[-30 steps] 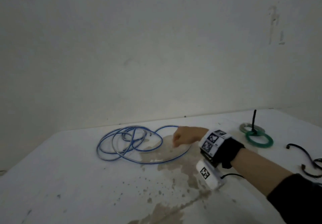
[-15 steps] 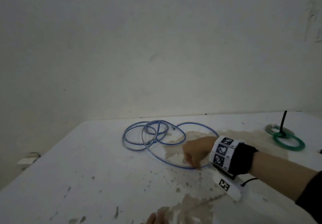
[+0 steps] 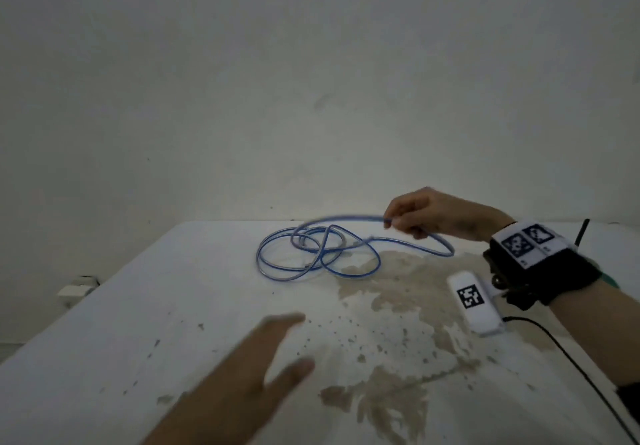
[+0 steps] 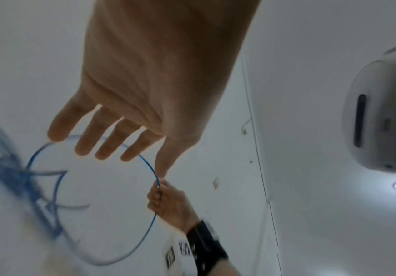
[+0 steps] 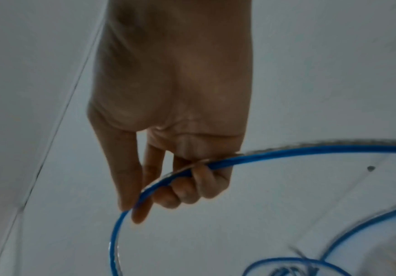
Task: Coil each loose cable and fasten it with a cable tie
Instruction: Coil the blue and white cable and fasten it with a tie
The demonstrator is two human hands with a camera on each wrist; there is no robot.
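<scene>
A long blue cable (image 3: 311,254) lies in loose loops at the back of the white table (image 3: 138,323). My right hand (image 3: 415,216) is raised above the table and grips one loop of the blue cable (image 5: 215,164), fingers curled round it; the blue cable (image 4: 153,196) arcs away from that fist. My left hand (image 3: 256,375) hovers low over the near part of the table with fingers (image 4: 107,142) straight and spread, holding nothing, well short of the cable.
The table top has brown worn patches (image 3: 398,306) in its middle and right. A thin black post (image 3: 583,231) shows behind my right wrist at the far right. A small pale box (image 3: 78,287) lies on the floor beyond the table's left edge.
My right hand has lifted a loop of the blue cable off the table and drawn it to the right. My left hand has come forward into view, open.
</scene>
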